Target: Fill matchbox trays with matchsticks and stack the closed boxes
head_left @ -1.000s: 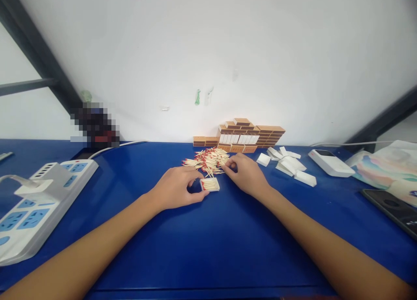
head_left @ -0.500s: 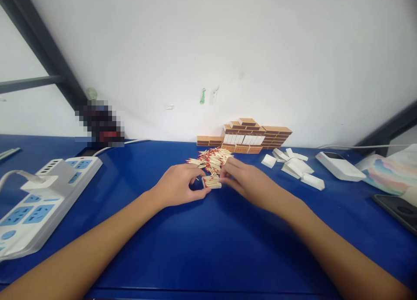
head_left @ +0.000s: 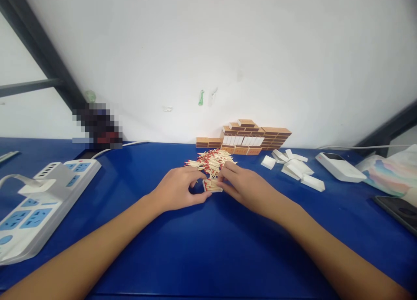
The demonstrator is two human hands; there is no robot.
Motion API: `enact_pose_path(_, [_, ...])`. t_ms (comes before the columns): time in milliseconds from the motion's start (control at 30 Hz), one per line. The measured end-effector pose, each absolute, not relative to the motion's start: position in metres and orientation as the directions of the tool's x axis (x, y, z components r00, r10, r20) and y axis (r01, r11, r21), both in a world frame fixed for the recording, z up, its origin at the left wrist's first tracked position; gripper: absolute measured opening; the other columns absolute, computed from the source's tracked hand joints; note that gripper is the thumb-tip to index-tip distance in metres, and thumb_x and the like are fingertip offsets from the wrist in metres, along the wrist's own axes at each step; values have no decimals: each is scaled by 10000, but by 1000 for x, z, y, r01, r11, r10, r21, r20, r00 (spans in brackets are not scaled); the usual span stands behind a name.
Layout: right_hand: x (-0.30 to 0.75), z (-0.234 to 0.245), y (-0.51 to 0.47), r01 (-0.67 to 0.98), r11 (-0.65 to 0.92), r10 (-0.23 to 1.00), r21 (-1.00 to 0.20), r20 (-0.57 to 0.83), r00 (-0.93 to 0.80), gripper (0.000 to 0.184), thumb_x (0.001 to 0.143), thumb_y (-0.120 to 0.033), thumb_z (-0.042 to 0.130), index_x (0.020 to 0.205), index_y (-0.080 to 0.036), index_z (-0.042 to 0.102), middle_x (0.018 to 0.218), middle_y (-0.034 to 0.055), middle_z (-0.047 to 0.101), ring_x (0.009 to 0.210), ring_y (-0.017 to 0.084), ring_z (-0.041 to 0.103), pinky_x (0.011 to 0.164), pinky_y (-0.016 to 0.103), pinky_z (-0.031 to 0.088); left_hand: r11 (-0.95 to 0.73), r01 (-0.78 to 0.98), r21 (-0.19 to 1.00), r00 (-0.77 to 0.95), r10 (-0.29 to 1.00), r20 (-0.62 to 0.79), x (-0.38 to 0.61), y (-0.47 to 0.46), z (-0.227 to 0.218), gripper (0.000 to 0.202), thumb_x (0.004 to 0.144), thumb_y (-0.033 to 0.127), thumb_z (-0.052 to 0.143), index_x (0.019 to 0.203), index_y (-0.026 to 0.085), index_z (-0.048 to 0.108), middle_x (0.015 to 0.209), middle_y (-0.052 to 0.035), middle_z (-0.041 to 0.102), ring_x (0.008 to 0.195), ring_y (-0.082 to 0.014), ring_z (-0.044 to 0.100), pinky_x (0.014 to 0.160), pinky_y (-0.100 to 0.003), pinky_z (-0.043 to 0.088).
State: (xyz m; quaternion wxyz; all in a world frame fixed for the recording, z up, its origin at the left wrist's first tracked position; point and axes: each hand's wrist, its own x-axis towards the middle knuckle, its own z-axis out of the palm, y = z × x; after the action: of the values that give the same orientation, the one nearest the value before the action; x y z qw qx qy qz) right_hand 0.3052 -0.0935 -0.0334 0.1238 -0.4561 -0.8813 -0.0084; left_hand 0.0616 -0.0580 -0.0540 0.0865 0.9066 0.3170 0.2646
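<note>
A small white matchbox tray (head_left: 212,186), filled with matches, lies on the blue table (head_left: 208,248) between my hands. My left hand (head_left: 177,188) curls round its left end, thumb and fingers closed on it. From the right, my right hand (head_left: 243,185) pinches matches at the tray's top edge. Just behind the tray is a loose pile of red-tipped matches (head_left: 211,160).
Brown matchboxes (head_left: 252,137) are stacked against the white wall. White empty trays (head_left: 298,169) lie scattered to the right, then a white device (head_left: 340,166), a plastic bag (head_left: 391,169) and a dark phone (head_left: 399,209). A white power strip (head_left: 39,200) sits at the left.
My right hand came back from the match pile to the tray and now pinches at its top edge. My left hand stayed on the tray.
</note>
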Motion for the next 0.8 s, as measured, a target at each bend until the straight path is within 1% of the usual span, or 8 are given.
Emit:
enact_pose_path(100, [304, -37, -95, 808, 585, 796, -67, 235, -557, 124, 1055, -254, 548, 971, -189, 611, 1013, 70, 637, 750, 173, 622, 633, 298, 433, -778, 530, 338, 631, 628, 456, 62, -57, -55, 284, 876, 472, 740, 990, 212, 742, 718, 19, 629, 649, -143, 568, 644, -290, 442])
enact_pose_path(233, [303, -37, -96, 815, 579, 789, -4, 253, -559, 162, 1062, -265, 525, 949, -193, 618, 1015, 80, 644, 751, 182, 627, 624, 306, 417, -784, 525, 331, 637, 620, 458, 63, -56, -56, 284, 883, 480, 732, 978, 213, 742, 713, 16, 629, 652, -146, 576, 644, -292, 446])
enact_pose_path(433, [304, -32, -96, 839, 538, 816, 79, 199, -542, 143, 1067, -234, 517, 983, -177, 618, 1024, 93, 663, 729, 180, 641, 603, 304, 401, -773, 535, 341, 636, 634, 439, 62, -57, -55, 249, 886, 450, 731, 968, 215, 743, 716, 14, 622, 656, -148, 575, 639, -288, 437])
enact_pose_path(567, [302, -34, -97, 842, 521, 825, 139, 172, -539, 114, 1060, -211, 529, 1002, -172, 619, 1013, 98, 672, 748, 194, 652, 592, 308, 376, -747, 551, 372, 591, 664, 458, 64, -57, -55, 252, 893, 450, 720, 954, 207, 749, 696, 16, 612, 633, -143, 555, 643, -292, 434])
enact_pose_path(667, [303, -35, -96, 850, 502, 828, 161, 194, -526, 126, 1069, -229, 518, 1012, -174, 616, 1020, 110, 675, 781, 215, 662, 596, 315, 373, -729, 565, 388, 553, 683, 478, 64, -56, -55, 258, 894, 449, 716, 935, 196, 750, 680, 16, 592, 627, -141, 540, 637, -292, 427])
enact_pose_path(800, [306, -36, -94, 873, 463, 855, 154, 181, -486, 124, 1071, -245, 525, 1015, -171, 607, 1057, 125, 686, 758, 216, 668, 594, 324, 375, -705, 579, 410, 513, 705, 489, 63, -54, -55, 275, 889, 455, 732, 940, 185, 750, 687, 20, 578, 618, -132, 519, 626, -286, 414])
